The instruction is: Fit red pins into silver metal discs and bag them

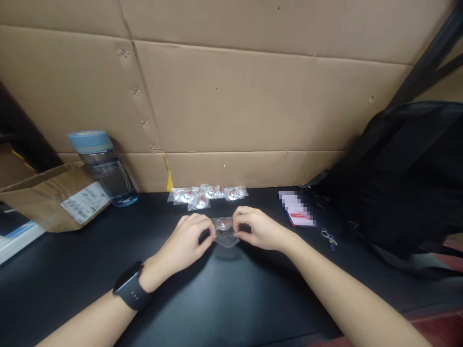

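Observation:
Between my hands is a small clear plastic bag (226, 239) with a round, silvery item (224, 224) marked in red inside it. My left hand (188, 238) pinches the bag's left edge between thumb and fingers; a dark watch is on that wrist. On the opposite edge, my right hand (255, 228) grips the bag the same way. The bag is held just above the black table. Behind it, against the cardboard, lie several similar clear packets (201, 197) with round silvery items and red marks.
A blue-lidded water bottle (108, 168) and a brown paper bag (54, 197) with a label stand at the left. On the right are a phone (296, 208), a small keyring (330, 238) and a black backpack (408, 183). A cardboard wall (231, 106) rises behind the table.

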`<state>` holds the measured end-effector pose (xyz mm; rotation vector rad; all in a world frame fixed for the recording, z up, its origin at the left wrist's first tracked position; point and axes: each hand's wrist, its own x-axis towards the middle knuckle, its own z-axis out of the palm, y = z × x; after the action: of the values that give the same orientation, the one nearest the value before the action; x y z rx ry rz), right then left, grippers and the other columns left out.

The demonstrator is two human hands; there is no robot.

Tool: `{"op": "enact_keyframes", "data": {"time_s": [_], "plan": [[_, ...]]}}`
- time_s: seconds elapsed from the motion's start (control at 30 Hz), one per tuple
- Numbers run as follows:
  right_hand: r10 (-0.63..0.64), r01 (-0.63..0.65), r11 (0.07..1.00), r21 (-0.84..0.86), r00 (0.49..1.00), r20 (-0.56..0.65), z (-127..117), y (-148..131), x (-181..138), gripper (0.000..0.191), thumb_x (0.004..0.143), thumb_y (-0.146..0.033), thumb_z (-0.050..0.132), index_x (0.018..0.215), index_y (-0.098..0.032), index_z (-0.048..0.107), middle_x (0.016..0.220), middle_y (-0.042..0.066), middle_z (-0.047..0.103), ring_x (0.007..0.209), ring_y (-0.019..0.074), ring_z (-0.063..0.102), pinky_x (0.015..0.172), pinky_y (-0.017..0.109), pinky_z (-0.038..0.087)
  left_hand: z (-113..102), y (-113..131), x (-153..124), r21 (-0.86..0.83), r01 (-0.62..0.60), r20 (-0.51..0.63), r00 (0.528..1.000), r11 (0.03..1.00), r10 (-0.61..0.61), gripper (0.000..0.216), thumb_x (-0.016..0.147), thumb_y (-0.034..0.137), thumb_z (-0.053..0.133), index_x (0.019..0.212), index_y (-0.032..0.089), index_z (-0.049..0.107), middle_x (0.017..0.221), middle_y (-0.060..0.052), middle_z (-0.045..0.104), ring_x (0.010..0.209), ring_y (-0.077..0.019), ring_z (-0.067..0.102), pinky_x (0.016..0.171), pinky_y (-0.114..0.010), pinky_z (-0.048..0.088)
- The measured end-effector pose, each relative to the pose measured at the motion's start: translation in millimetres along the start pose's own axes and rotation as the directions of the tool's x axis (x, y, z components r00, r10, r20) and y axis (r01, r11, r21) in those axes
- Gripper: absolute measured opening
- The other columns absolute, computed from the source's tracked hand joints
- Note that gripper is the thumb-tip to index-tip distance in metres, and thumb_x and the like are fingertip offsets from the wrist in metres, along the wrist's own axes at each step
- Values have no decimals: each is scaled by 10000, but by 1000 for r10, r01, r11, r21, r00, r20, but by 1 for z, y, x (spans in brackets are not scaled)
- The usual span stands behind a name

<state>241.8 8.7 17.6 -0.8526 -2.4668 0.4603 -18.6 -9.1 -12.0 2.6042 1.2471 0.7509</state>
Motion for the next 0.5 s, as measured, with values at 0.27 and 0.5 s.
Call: {"op": "enact_keyframes", "data": {"time_s": [0.27,0.5], "plan": [[201,-189,965,182,978,-50,7,5,0,143,907,-182,651,1035,-227,605,811,-27,669,676,123,602,651,243,468,-5,-1,3,-267,214,-64,969,940,-239,205,905,273,598,1098,244,534,857,54,738,466,-98,520,621,-265,438],[40,-31,998,54,983,-181,15,1,2,288,848,-103,681,1106,-231,671,1087,49,662,946,179,628,853,314,516,7,-8,2,-116,131,-153,977,985,-148,357,849,214,613,1188,236,503,990,-20,672,837,-198,656,816,-336,467]]}}
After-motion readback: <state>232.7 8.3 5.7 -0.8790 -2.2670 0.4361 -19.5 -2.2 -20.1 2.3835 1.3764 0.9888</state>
